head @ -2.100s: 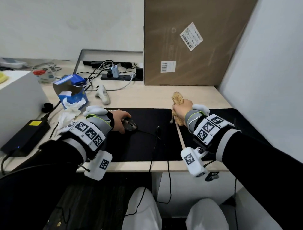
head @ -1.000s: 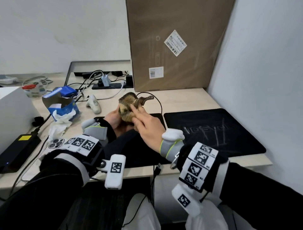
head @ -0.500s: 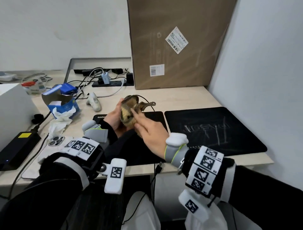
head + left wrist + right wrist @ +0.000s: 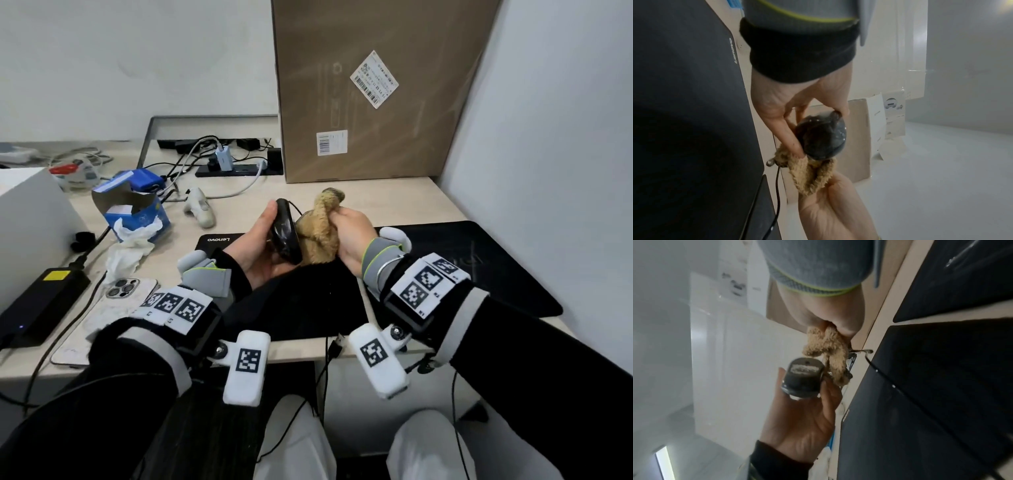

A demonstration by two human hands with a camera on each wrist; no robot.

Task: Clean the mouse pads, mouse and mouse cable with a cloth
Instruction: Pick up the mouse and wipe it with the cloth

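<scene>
Mouse (image 4: 286,236) in the left hand (image 4: 255,246) grip, cloth (image 4: 320,229) bunched in the right hand (image 4: 352,236) grip, touching.

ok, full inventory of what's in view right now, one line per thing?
black wired computer mouse: 1, black, held off the desk in the left hand
fluffy tan cleaning cloth: 1, tan, bunched in the right hand, against the mouse
thin black mouse cable: 1, black, trails over the pad
black rectangular mouse pads: 2, black, side by side at the desk's front
tall brown cardboard box: 1, brown, upright at the back
blue tissue box: 1, blue, left, torn open
white smartphone: 1, white, left front, camera side up
black power brick: 1, black, far left
black power strip: 1, black, back, cables plugged in
left hand: grips the mouse
right hand: grips the cloth
</scene>
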